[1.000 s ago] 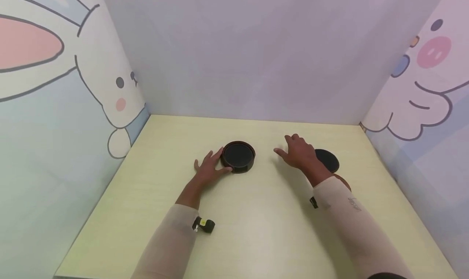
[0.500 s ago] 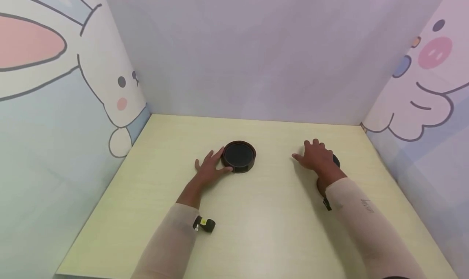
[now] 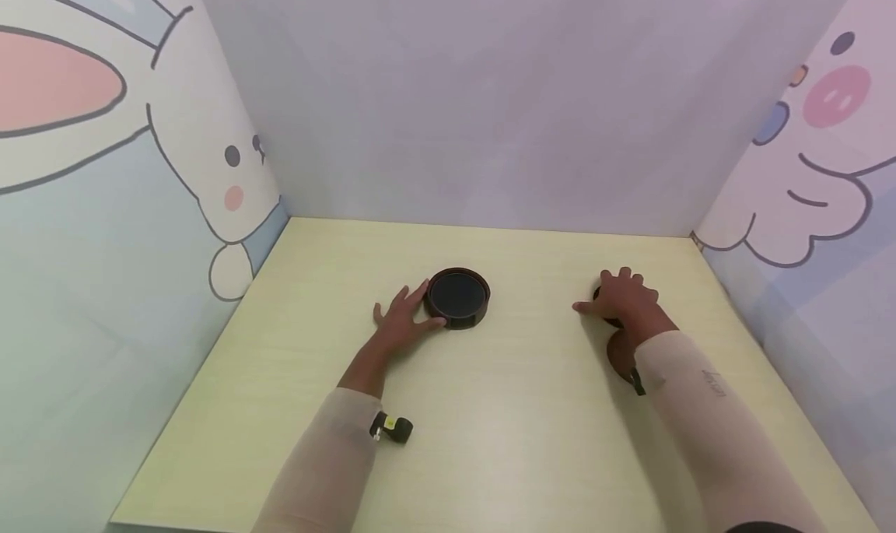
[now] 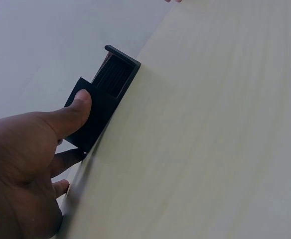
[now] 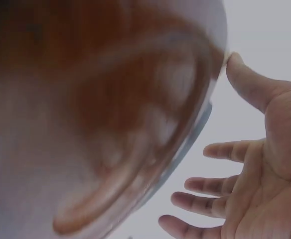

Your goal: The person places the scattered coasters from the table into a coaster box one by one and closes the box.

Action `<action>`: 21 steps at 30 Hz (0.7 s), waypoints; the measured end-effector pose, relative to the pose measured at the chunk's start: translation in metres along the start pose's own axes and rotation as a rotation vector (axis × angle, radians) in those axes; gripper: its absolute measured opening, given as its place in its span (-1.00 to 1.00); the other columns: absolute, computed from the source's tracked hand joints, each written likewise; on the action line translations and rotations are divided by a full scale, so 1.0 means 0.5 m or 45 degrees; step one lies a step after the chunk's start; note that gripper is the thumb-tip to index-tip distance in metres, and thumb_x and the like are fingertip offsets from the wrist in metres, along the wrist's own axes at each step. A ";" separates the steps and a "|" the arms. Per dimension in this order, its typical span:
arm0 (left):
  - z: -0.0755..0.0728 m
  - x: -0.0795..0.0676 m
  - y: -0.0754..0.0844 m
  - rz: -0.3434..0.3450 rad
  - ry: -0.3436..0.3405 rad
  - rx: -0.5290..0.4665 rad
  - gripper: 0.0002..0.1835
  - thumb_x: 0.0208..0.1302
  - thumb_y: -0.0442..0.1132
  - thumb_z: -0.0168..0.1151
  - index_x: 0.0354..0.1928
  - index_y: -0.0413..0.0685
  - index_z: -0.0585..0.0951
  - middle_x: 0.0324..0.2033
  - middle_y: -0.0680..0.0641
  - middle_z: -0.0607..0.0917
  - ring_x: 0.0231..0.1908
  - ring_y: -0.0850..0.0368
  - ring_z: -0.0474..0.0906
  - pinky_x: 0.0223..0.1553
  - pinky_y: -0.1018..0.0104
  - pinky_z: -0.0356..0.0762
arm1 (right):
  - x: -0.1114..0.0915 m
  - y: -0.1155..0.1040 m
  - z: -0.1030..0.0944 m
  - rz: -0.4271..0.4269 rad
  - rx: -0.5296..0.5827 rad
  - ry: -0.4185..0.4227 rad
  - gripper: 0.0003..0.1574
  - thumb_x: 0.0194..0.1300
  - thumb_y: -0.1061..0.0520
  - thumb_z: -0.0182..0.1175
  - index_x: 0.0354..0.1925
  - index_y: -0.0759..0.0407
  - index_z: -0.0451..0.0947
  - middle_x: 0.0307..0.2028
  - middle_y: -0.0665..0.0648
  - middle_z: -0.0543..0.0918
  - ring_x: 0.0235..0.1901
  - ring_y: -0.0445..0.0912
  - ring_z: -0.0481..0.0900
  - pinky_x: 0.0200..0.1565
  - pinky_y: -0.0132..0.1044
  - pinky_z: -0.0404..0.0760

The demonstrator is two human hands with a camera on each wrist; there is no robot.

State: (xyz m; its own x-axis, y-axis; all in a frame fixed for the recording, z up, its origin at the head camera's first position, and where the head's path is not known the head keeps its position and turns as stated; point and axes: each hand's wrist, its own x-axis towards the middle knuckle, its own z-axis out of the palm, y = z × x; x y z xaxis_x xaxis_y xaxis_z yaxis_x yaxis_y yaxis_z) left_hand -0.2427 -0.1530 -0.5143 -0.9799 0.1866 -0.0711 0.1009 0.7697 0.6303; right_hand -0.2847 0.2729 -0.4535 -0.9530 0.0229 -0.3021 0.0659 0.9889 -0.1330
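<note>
A round black coaster holder [image 3: 458,296] sits near the middle of the table, with a black disc on top. My left hand [image 3: 400,327] grips its left side, thumb at the front. In the left wrist view the thumb presses the holder's dark wall [image 4: 98,114], beside a slot showing several stacked edges [image 4: 114,74]. My right hand [image 3: 625,298] is over a black round coaster [image 3: 614,322] on the right, fingers spread and mostly covering it. Nearer me lies a brown round piece [image 3: 620,354], partly under the wrist. The right wrist view shows the hand's straight fingers [image 5: 200,204].
A glossy brown curved surface [image 5: 135,109] fills much of the right wrist view, blurred and close. The pale table [image 3: 504,424] is walled by a plain back panel [image 3: 476,113] and cartoon-printed side panels [image 3: 77,284]. A small black device [image 3: 395,428] is strapped to the left sleeve.
My right hand has moved right and slightly down, from left of the black coaster to over it. More of the brown piece shows beside the wrist. The left hand stays at the holder.
</note>
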 end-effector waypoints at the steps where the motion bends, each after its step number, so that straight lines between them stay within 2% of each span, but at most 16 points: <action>1: 0.000 0.000 -0.001 -0.001 0.000 0.001 0.00 0.16 0.43 0.20 0.56 0.46 -0.02 0.53 0.01 0.21 0.58 -0.07 -0.10 0.40 -0.45 -0.50 | 0.000 0.004 -0.002 0.008 0.012 -0.014 0.19 0.10 -0.54 0.21 0.26 0.35 0.22 0.11 0.53 0.21 0.10 0.44 0.19 -0.08 0.45 0.35; 6: 0.002 -0.001 -0.006 -0.005 0.008 -0.001 -0.01 0.17 0.42 0.20 0.56 0.48 -0.03 0.53 0.00 0.21 0.58 -0.08 -0.09 0.39 -0.46 -0.51 | 0.002 0.024 -0.006 0.050 0.058 -0.103 0.32 0.08 -0.58 0.20 0.38 0.33 0.09 0.15 0.57 0.16 0.13 0.50 0.17 -0.04 0.46 0.35; 12: 0.006 -0.001 -0.008 0.001 0.019 -0.002 -0.01 0.16 0.44 0.19 0.56 0.49 -0.02 0.53 0.00 0.23 0.58 -0.08 -0.08 0.39 -0.46 -0.50 | 0.010 0.042 -0.013 0.017 0.056 -0.194 0.33 0.14 -0.52 0.21 0.40 0.43 0.02 0.13 0.66 0.17 0.15 0.62 0.20 0.08 0.45 0.34; 21: 0.005 0.002 -0.003 0.009 0.018 -0.010 -0.01 0.16 0.43 0.19 0.56 0.48 -0.02 0.53 0.04 0.23 0.58 -0.06 -0.10 0.39 -0.45 -0.52 | 0.013 0.056 -0.025 0.002 0.050 -0.218 0.22 0.09 -0.45 0.31 0.31 0.40 0.17 0.07 0.60 0.30 0.03 0.46 0.36 -0.05 0.30 0.46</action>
State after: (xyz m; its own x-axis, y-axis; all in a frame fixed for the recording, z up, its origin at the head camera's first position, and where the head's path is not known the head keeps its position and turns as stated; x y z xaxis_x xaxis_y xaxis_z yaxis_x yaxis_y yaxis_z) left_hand -0.2432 -0.1525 -0.5174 -0.9815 0.1832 -0.0558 0.1064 0.7637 0.6367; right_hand -0.2929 0.3025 -0.4472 -0.8889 -0.0038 -0.4581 0.0824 0.9823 -0.1682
